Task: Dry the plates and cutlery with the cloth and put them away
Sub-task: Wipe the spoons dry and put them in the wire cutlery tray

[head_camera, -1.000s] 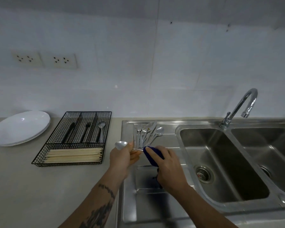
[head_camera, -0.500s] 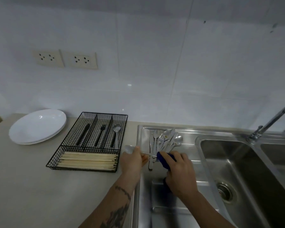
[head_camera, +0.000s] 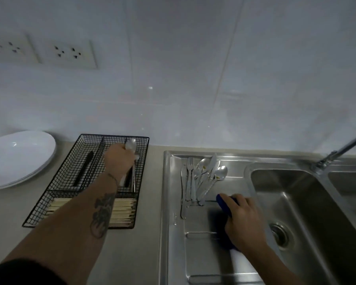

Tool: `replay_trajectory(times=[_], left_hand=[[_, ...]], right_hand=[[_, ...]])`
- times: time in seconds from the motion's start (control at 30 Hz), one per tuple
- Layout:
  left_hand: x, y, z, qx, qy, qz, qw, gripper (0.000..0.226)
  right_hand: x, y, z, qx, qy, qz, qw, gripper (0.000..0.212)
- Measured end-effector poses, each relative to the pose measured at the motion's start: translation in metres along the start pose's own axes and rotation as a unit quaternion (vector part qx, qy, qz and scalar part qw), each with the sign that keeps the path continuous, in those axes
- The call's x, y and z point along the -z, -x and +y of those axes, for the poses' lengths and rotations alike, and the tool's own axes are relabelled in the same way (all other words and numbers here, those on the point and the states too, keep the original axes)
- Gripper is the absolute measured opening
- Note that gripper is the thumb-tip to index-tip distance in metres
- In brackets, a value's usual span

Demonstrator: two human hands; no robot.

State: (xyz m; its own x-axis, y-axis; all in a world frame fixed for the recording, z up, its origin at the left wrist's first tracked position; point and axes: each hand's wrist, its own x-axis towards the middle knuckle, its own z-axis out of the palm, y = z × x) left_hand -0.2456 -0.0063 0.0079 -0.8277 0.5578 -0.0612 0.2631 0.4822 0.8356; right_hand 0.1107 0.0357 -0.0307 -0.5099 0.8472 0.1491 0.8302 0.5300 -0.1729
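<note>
The left hand [head_camera: 118,161] is stretched over the black wire cutlery tray [head_camera: 86,182], its fingers curled round a spoon [head_camera: 132,148] that is being lowered into the rightmost long compartment, where other cutlery is already seen. The right hand [head_camera: 243,221] is held over the steel draining board [head_camera: 193,254], with a blue cloth [head_camera: 224,203] gripped in its curled fingers.

Just beyond the right hand, a bundle of wet cutlery [head_camera: 201,177] is laid on the draining board: forks, spoons and what look like knives, overlapping one another. To the right the sink basin [head_camera: 296,202] and the tap [head_camera: 337,153] are seen. In the tray a dark-handled piece lies in a left compartment, and chopsticks [head_camera: 121,210] are stacked in the near crosswise section. White plates [head_camera: 19,157] are stacked on the counter [head_camera: 132,254] to the left of the tray.

The task is judged to be past its midpoint: the plates appear dried and stacked, some cutlery is put away, but the bundle on the draining board is yet to be dried.

Half a second earlier the spoon was held by both hands near the draining board, its handle wrapped in the cloth; it has since been carried leftward to the tray by the left hand alone, and the cloth has been kept back in the right.
</note>
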Motion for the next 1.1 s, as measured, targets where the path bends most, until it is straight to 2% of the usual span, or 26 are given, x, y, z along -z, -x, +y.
replay_trajectory(times=[0.2,0.3,0.33,0.4,0.5,0.6,0.7,0.8,0.93,1.03,1.1], left_hand=[[-0.016,-0.013,-0.022,-0.045,-0.11,-0.032,0.992,0.051],[-0.028,0.006,-0.012,-0.172,-0.152,0.053,0.972,0.018],[-0.036,0.018,-0.005,-0.204,-0.149,0.064,0.965,0.018],[-0.057,0.054,0.015,-0.227,-0.13,0.001,0.965,0.02],[-0.101,0.104,0.029,-0.219,-0.112,-0.143,0.959,0.015],[-0.141,0.131,0.024,-0.204,-0.115,-0.208,0.95,0.015],[-0.165,0.142,0.023,-0.217,-0.164,-0.205,0.94,0.015],[-0.175,0.142,0.024,-0.24,-0.235,-0.177,0.925,0.022],[-0.183,0.141,0.027,-0.227,-0.285,-0.163,0.917,0.025],[-0.186,0.142,0.034,-0.168,-0.282,-0.173,0.929,0.026],[-0.186,0.141,0.037,-0.142,-0.285,-0.174,0.932,0.028]], right_hand=[[0.005,0.001,0.006,-0.014,-0.005,-0.016,1.0,0.059],[0.003,0.002,0.007,-0.023,-0.005,-0.009,1.0,0.06],[0.003,0.003,0.007,-0.026,-0.005,-0.012,1.0,0.06],[0.003,0.003,0.007,-0.029,0.001,-0.015,0.999,0.06],[0.003,0.003,0.009,-0.037,0.007,-0.015,0.999,0.061],[0.007,0.004,0.012,-0.022,0.028,-0.02,0.999,0.066],[0.005,0.009,0.019,-0.015,0.041,-0.047,0.998,0.076],[-0.007,0.015,0.022,0.031,0.027,-0.133,0.99,0.091],[-0.011,0.012,0.026,0.01,-0.067,-0.165,0.984,0.087],[-0.013,0.019,0.03,0.007,-0.025,-0.138,0.99,0.075],[-0.013,0.027,0.035,-0.017,-0.02,-0.156,0.987,0.079]])
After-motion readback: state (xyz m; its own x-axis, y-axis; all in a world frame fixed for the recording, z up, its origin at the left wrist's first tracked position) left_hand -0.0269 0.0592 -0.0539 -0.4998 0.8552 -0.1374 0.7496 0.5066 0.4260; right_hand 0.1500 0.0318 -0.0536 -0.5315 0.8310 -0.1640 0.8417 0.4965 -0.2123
